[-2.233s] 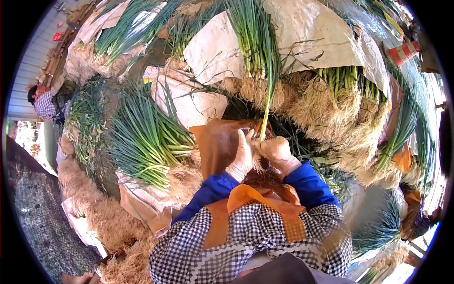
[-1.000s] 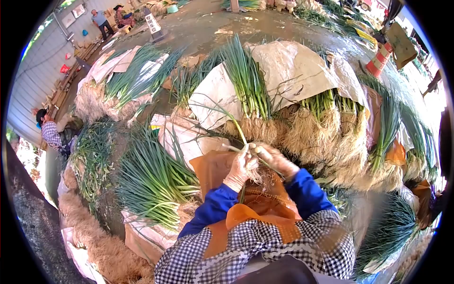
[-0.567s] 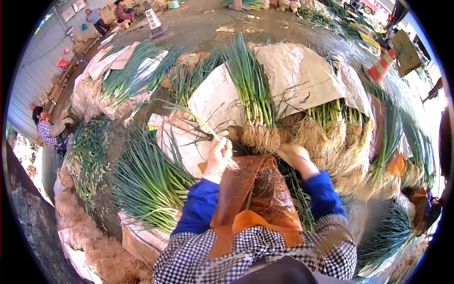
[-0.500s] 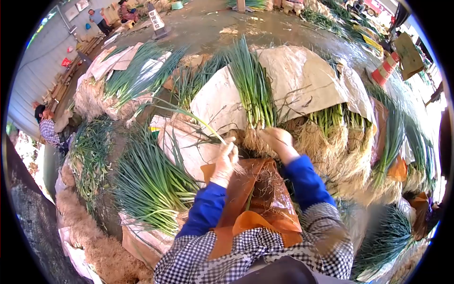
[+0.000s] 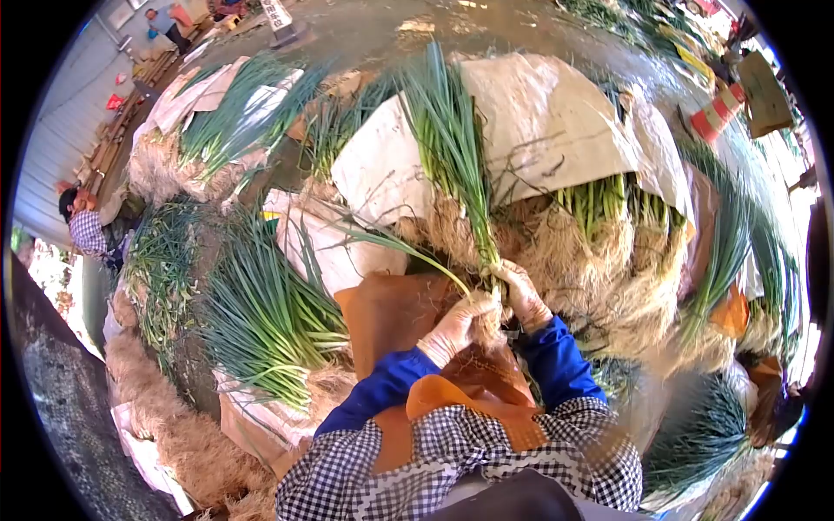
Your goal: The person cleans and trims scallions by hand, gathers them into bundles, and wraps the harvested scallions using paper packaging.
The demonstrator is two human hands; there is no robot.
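My left hand (image 5: 457, 325) is closed on a green onion stalk (image 5: 415, 253), whose leaves point up and to the left. Close beside it, my right hand (image 5: 521, 293) grips the lower end of some green onions (image 5: 479, 204) that lean out from the bundle above. Pale roots (image 5: 489, 328) hang between the two hands, over the brown apron (image 5: 387, 314). To the left lies a big fan of green onions (image 5: 269, 304), roots toward me. Beyond my hands, a white sheet (image 5: 556, 122) partly covers more rooted bundles (image 5: 573, 252).
A person (image 5: 89, 227) in a checked top sits at the far left, and another person (image 5: 167, 28) is at the upper left. A striped cone (image 5: 718, 113) lies tilted at the upper right. More green onions (image 5: 699, 434) lie at the lower right.
My right hand reached to the bundle ahead and came back toward me with green onions. My left hand moved right and down with its stalk, so both hands now meet over the apron.
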